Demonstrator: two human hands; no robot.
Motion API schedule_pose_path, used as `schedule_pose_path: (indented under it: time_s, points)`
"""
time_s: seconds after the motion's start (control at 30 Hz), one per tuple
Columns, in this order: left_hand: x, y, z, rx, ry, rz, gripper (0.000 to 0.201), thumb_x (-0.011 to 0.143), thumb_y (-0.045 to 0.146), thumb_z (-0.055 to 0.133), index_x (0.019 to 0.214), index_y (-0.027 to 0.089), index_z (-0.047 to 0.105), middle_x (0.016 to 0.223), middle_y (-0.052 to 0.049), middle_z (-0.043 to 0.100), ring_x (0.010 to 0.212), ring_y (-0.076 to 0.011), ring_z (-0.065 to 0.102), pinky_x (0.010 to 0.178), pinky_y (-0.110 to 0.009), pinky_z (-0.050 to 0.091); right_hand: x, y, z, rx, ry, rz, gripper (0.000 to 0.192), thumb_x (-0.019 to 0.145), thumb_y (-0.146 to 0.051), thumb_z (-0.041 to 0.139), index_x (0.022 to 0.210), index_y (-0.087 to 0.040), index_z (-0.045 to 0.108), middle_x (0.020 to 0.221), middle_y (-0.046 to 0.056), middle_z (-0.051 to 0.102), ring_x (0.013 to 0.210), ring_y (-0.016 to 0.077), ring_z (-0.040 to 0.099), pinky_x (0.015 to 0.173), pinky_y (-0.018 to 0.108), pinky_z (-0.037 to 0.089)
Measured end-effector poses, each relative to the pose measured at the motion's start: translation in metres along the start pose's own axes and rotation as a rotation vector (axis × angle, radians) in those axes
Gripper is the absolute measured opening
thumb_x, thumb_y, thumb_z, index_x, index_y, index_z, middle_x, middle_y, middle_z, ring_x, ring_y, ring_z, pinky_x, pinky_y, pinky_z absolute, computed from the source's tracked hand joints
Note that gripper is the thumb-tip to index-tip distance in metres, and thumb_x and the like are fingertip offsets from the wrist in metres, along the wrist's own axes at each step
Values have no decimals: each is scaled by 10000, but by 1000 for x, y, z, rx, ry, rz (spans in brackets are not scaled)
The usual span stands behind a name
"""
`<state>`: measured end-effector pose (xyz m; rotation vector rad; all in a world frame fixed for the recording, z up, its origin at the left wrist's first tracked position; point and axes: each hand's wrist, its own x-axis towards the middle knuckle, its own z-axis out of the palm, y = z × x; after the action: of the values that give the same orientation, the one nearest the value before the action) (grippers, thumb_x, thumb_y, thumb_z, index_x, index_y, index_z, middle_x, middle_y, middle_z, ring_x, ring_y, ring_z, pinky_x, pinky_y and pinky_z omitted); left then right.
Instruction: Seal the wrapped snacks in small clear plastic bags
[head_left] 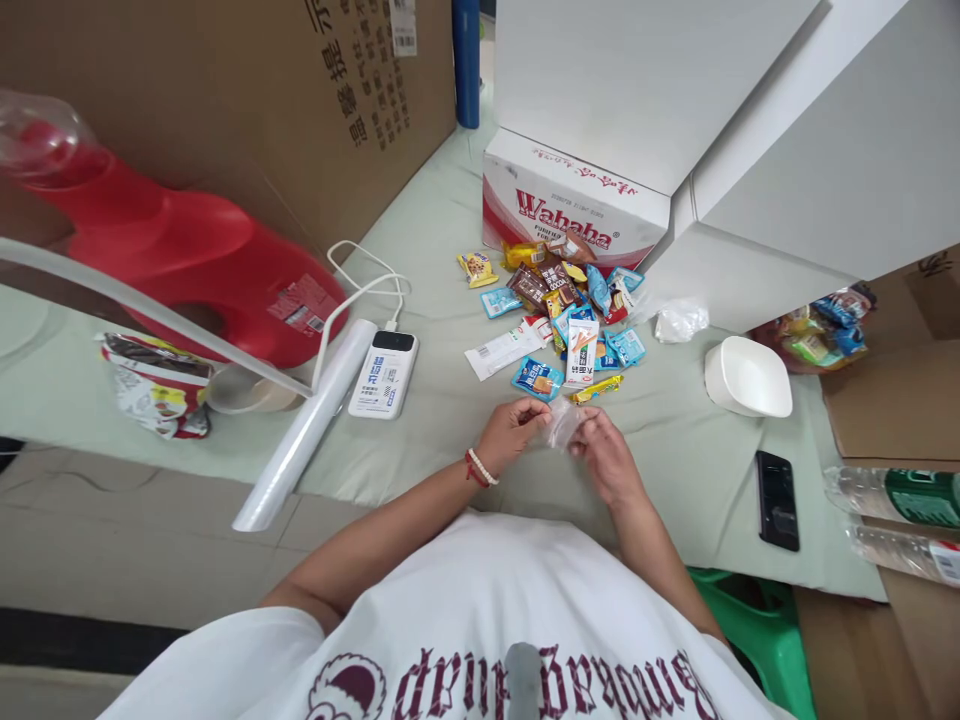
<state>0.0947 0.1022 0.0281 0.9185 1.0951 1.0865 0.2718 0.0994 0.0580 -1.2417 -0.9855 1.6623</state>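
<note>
My left hand and my right hand meet just above the pale green sheet, both pinching a small clear plastic bag between their fingertips. A bead bracelet and red string circle my left wrist. Just beyond the hands lies a pile of snack packets, several of them blue, brown and yellow. A blue packet and a yellow one lie nearest my fingers.
A Wahaha carton stands behind the pile. A white bowl, a crumpled clear bag and a black phone lie right. A power bank, plastic roll and red jug lie left.
</note>
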Motion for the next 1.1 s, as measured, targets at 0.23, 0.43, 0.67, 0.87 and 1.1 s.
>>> schedule_pose_path:
  time_s: [0.23, 0.43, 0.67, 0.87, 1.1]
  points:
    - [6, 3, -16, -288, -4, -109, 448, 646, 525, 903, 764, 154, 682, 646, 41, 559, 599, -79, 436, 600, -233, 356, -5, -3, -27, -68, 171, 44, 410, 676, -518, 897, 890, -216, 720, 728, -21, 632, 606, 114, 471, 555, 241, 389]
    - [5, 1, -25, -455, -22, -273, 468, 550, 424, 975, 791, 140, 691, 680, 30, 576, 579, -57, 439, 572, -225, 350, -16, -9, -46, -486, 403, -254, 337, 821, -527, 784, 969, -232, 721, 856, 29, 670, 757, 179, 571, 704, 305, 487]
    - [-3, 8, -10, -314, -110, -228, 528, 630, 599, 903, 790, 155, 668, 675, 32, 565, 568, -62, 402, 548, -223, 313, -5, -9, 1, -738, -55, -456, 170, 910, -442, 711, 946, -288, 773, 1006, 65, 744, 1014, 268, 634, 942, 413, 484]
    - [2, 13, -39, -130, -117, -159, 510, 681, 618, 847, 729, 166, 616, 685, 23, 590, 613, -85, 446, 608, -238, 378, -6, -22, -17, -482, -64, -114, 353, 828, -560, 795, 797, -216, 721, 708, -9, 622, 624, 136, 495, 595, 260, 393]
    - [-10, 14, -29, -319, -7, -293, 664, 716, 715, 811, 1097, 230, 566, 1207, -85, 658, 998, -204, 673, 804, -353, 571, -11, -8, -8, -198, 120, 0, 423, 715, -602, 855, 762, -216, 689, 635, -43, 541, 552, 108, 412, 505, 238, 348]
